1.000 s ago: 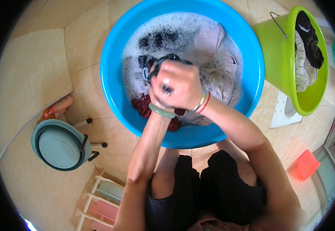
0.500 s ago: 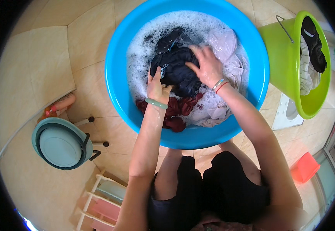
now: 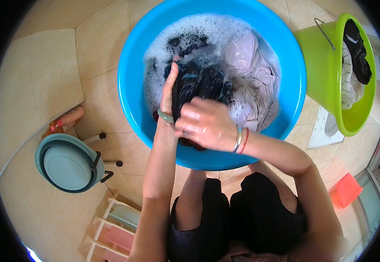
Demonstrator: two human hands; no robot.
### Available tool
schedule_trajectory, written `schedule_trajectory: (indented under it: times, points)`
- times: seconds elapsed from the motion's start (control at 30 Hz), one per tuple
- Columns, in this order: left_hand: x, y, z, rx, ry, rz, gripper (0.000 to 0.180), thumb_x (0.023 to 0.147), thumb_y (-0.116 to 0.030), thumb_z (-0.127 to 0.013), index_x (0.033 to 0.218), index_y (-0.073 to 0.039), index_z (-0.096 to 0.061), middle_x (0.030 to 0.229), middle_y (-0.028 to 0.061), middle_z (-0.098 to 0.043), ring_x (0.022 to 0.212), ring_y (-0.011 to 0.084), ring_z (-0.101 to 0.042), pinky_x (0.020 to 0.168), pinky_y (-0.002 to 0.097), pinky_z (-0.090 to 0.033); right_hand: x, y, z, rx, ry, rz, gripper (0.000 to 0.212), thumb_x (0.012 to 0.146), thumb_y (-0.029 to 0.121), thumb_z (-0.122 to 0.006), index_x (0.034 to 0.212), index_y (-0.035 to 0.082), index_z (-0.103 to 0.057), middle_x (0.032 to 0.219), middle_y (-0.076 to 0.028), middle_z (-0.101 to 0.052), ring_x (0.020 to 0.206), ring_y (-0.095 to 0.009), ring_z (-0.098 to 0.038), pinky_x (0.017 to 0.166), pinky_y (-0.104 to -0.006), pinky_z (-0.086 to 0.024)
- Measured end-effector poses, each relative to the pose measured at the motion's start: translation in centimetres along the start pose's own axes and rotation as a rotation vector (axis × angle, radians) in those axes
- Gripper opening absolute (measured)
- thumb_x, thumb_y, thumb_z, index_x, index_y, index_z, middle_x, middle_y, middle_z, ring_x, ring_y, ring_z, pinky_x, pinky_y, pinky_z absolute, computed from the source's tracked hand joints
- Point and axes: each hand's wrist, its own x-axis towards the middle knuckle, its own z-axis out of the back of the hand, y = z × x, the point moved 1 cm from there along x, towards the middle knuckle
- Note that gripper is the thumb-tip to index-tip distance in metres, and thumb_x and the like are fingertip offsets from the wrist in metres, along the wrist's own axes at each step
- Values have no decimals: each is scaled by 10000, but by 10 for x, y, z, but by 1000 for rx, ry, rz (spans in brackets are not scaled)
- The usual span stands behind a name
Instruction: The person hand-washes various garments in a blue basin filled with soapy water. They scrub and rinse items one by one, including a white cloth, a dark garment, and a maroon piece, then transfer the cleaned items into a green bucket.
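Observation:
A large blue basin [image 3: 131,98] holds soapy water and wet clothes. Along the left side of a soaked dark garment [image 3: 201,83], my left hand [image 3: 169,89] grips the cloth, its thumb pointing away from me; most of its fingers are hidden. My right hand [image 3: 207,124], slightly blurred, has its fingers curled into the near end of that garment, close to my left wrist. Pale clothes [image 3: 255,83] float on the right of the basin. A dark red cloth [image 3: 192,143] shows only in part beneath my right hand.
A lime-green bucket [image 3: 319,72] with black and white clothes leans right of the basin. A white floor fixture [image 3: 323,137] lies below it. Left stands a teal-grey basin [image 3: 67,168], with a white rack [image 3: 105,231] nearer me. A coral plastic container [image 3: 346,191] sits right.
My right hand has swept from the garment's far right side toward me and left, near my left wrist. The dark garment has spread toward me, hiding much of the red cloth.

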Motion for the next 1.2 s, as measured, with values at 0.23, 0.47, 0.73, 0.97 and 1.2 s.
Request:
schedule_trajectory:
  times: [0.23,0.47,0.73,0.97,1.2]
  points:
    - [-5,20,-12,-209,-72,-72,455,989,-371,-563,1364,-122,-496,1244,91,-614,1109,247,-608,996,415,-487,18,16,-3,-146,-223,25,221,729,346,-730,707,178,-587,842,5,-478,828,-178,-516,574,-308,-409]
    - [2,36,7,-292,10,-68,424,1002,-373,-522,1322,-95,-522,1254,85,-605,1123,235,-597,1000,394,-478,36,-9,8,14,-486,73,285,647,163,-817,606,138,-536,677,-9,-470,558,-182,-527,434,-308,-403]
    - [-10,52,-5,-75,-400,-173,423,990,-380,-522,1248,-49,-570,1267,94,-608,1176,237,-582,1034,396,-455,32,-83,6,-46,-518,-252,100,767,181,-670,675,153,-641,686,-52,-615,635,-288,-643,500,-394,-495]
    - [-9,34,-6,161,-233,-188,494,945,-340,-617,1335,-51,-523,1292,88,-604,1216,269,-560,1080,474,-389,-17,-174,-7,-61,-343,-778,386,944,410,-562,837,54,-668,812,-214,-654,761,-406,-632,672,-475,-490]
    - [4,23,35,149,-485,-78,559,959,-282,-615,1466,-281,-379,1435,66,-478,1337,323,-420,1112,638,-223,-35,-157,-32,-429,13,-448,247,928,295,-610,1077,110,-674,994,-149,-646,987,-356,-635,785,-467,-537]
